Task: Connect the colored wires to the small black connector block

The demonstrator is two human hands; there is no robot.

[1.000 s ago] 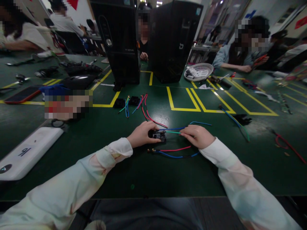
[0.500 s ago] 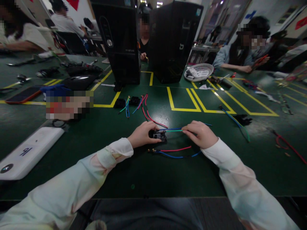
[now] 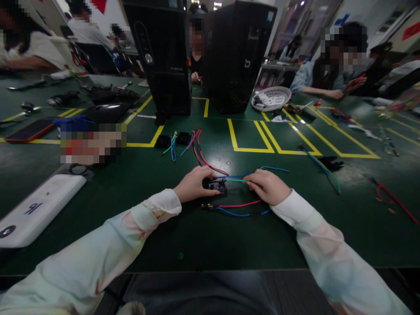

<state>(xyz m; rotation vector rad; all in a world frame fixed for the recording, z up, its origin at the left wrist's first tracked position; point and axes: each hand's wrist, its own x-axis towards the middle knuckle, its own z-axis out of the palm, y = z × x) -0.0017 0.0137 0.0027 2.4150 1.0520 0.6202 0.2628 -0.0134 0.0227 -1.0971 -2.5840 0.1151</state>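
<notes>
The left hand (image 3: 193, 184) pinches a small black plastic housing (image 3: 220, 187); the right hand (image 3: 271, 187), fingertips narrowed on a thin green insulated wire (image 3: 235, 180), lies rightward, the wire's length running crosswise between them.

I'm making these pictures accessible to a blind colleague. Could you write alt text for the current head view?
Left hand grips a small black plastic part while the right hand pinches a green wire running to it. Loose red and blue wires lie nearer the wearer on the green table, with two black computer towers beyond.
</notes>
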